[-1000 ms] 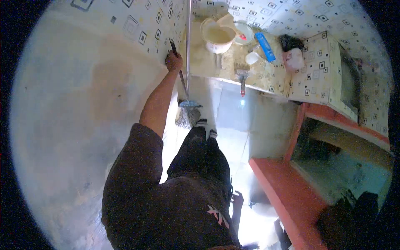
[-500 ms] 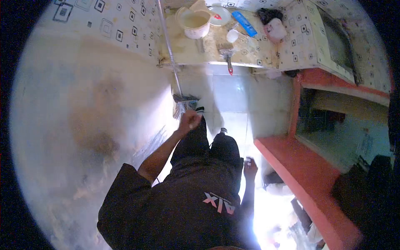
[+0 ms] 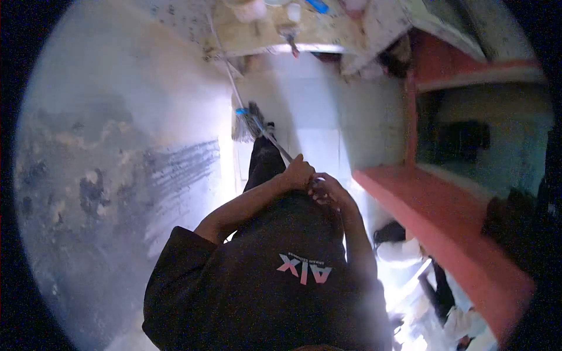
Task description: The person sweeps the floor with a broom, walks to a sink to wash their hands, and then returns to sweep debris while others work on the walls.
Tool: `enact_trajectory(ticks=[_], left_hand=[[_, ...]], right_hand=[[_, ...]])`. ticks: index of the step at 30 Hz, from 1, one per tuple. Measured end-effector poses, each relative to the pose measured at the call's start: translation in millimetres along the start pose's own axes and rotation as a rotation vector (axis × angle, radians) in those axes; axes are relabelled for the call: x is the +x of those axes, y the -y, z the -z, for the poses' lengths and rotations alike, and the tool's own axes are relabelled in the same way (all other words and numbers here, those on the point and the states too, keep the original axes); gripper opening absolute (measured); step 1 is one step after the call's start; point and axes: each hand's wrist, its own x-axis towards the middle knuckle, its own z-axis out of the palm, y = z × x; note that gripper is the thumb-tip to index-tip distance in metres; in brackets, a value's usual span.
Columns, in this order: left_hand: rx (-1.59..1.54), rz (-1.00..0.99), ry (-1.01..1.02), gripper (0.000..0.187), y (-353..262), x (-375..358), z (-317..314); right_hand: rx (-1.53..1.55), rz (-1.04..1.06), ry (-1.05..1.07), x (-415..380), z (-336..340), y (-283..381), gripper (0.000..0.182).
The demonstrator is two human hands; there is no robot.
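A thin pale handle (image 3: 276, 144) slants up from the floor beside my foot, and my left hand (image 3: 298, 174) is closed around its upper part. Close to it, on the right, my right hand (image 3: 329, 191) has curled fingers in front of my shirt; what they hold is too blurred to name. At the handle's lower end is a dark brush-like head (image 3: 255, 112). It overlaps the grey strands of a mop (image 3: 242, 127) with a blue collar, whose long pole rises toward the shelf.
A ledge (image 3: 257, 36) at the top bears a tub (image 3: 248, 10), a white cup (image 3: 294, 11) and a brush (image 3: 290, 42) overhanging its edge. A red-edged counter (image 3: 427, 216) runs along the right. Cloth-like items (image 3: 401, 251) lie below it. A stained wall (image 3: 99, 175) stands left.
My left hand has moved right and slightly down, my right hand up and left, so they are now close together. The slanting handle now shows clearly. The view has shifted, with the ledge higher.
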Motion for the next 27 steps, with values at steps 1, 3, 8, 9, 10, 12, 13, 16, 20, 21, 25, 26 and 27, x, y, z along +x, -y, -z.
enact_trajectory(ticks=[1,3,8,9,10,12,13,16,20,21,25,26,27], left_hand=[[0.033,0.016,0.009,0.022,-20,9,-23],[0.033,-0.089,0.014,0.022,-56,15,-45],[0.106,-0.136,0.135,0.03,-128,35,-74],[0.092,-0.114,0.164,0.035,-140,36,-62],[0.076,-0.09,0.194,0.04,-148,34,-57],[-0.043,-0.039,0.174,0.05,-149,26,-61],[-0.102,-0.018,0.157,0.056,-147,18,-65],[-0.116,-0.049,-0.342,0.054,-124,-15,-105],[-0.294,0.424,-0.22,0.041,-106,-81,-171],[-0.343,0.473,-0.204,0.038,-102,-103,-191],[-0.479,0.59,-0.205,0.03,-104,-206,-317],[-0.54,0.655,-0.173,0.029,-111,-232,-349],[-0.643,0.703,-0.188,0.03,-118,-257,-388]], right_hand=[[-0.073,0.006,0.0,-9,14,-17,0.037],[-0.209,0.008,-0.007,-24,34,-48,0.04],[-1.165,0.021,-0.541,-55,37,-116,0.04],[-1.281,0.03,-0.656,-65,27,-124,0.042],[-1.235,0.069,-0.601,-71,29,-137,0.042],[-1.149,0.15,-0.494,-78,45,-153,0.044],[-1.086,0.262,-0.443,-64,60,-177,0.048],[-0.829,0.194,-0.388,-71,77,-213,0.048],[-0.966,0.189,-0.446,-81,79,-263,0.051],[-1.032,0.178,-0.489,-72,81,-282,0.052],[-1.019,0.101,-0.522,-78,67,-333,0.058],[-0.979,0.074,-0.513,-80,64,-345,0.059],[-0.903,0.029,-0.502,-86,58,-356,0.06]])
